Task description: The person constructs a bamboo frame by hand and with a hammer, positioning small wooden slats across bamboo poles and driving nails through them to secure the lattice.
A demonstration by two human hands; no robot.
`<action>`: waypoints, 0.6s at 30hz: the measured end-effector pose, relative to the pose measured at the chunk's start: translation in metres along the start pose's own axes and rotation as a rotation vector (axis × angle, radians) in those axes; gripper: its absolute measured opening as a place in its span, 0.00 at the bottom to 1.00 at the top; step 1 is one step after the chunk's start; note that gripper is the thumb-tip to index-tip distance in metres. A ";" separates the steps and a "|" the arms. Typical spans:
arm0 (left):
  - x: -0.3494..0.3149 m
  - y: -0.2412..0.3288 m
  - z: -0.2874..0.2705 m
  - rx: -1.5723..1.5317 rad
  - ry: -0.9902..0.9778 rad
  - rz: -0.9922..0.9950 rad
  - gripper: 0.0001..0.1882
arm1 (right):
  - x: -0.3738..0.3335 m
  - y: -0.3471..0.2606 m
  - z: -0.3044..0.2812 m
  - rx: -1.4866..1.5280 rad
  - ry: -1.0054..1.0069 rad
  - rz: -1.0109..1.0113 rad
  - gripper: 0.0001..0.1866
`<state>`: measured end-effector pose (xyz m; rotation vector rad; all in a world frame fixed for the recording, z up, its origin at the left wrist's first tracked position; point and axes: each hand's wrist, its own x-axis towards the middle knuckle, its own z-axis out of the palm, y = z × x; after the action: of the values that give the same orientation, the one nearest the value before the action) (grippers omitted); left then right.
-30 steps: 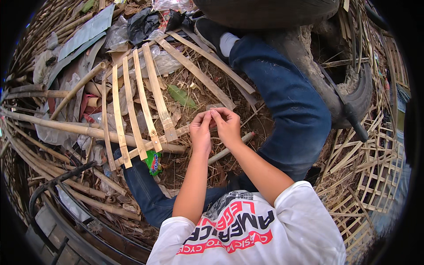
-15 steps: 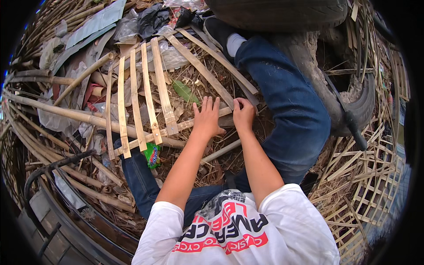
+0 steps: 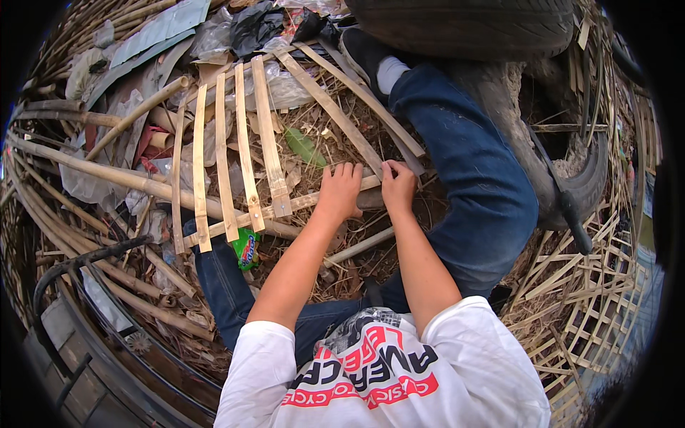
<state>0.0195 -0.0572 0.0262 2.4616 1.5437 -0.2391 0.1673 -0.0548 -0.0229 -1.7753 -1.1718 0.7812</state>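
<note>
A frame of flat bamboo slats [image 3: 267, 135] lies in front of me, with several slats crossing a bamboo crosspiece [image 3: 303, 202]. My left hand [image 3: 340, 191] is bent over the crosspiece, fingers on its far side and thumb on the near side. Close beside it, my right hand [image 3: 399, 187] is closed in a pinch at the near end of a slanting slat [image 3: 332, 110]. Whatever is between those fingertips is too small to make out. Small nail heads show where some of the left slats meet the crosspiece.
Thick bamboo poles [image 3: 143, 180] and a green wrapper [image 3: 246, 249] lie at the left. A tire [image 3: 464, 28] is at the far side. A dark-handled tool [image 3: 571, 214] leans at the right, near woven bamboo lattice [image 3: 599, 314]. Plastic bags [image 3: 253, 32] litter the ground beyond.
My left hand's fingers were spread out flat and are now bent over the crosspiece. The right hand keeps its pinch at the slat end. The whole view has shifted slightly.
</note>
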 end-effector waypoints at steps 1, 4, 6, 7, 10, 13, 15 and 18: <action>-0.002 0.000 0.000 0.015 -0.006 -0.016 0.57 | 0.000 0.001 0.000 -0.026 -0.003 -0.012 0.10; -0.007 -0.004 0.000 0.057 -0.027 -0.020 0.57 | -0.003 0.004 0.002 -0.057 -0.007 -0.047 0.10; -0.007 -0.006 -0.002 0.093 -0.026 -0.002 0.57 | -0.001 0.001 0.001 -0.072 0.014 -0.083 0.10; -0.007 -0.006 0.000 0.111 -0.021 -0.002 0.57 | -0.002 0.000 0.001 -0.068 0.011 -0.087 0.10; -0.010 -0.006 0.002 0.102 -0.001 -0.004 0.58 | -0.001 0.000 0.000 -0.057 -0.041 -0.048 0.10; -0.011 -0.006 0.002 0.089 0.010 -0.011 0.60 | 0.001 -0.001 0.000 -0.052 -0.058 -0.013 0.09; -0.011 -0.005 0.002 0.097 0.006 -0.017 0.62 | 0.003 -0.003 -0.003 -0.032 -0.063 -0.002 0.09; -0.007 -0.002 -0.005 0.114 -0.068 -0.032 0.63 | 0.001 -0.006 -0.007 -0.042 -0.114 -0.006 0.09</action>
<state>0.0145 -0.0611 0.0328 2.4869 1.5828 -0.4232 0.1709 -0.0551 -0.0148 -1.7803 -1.2757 0.8696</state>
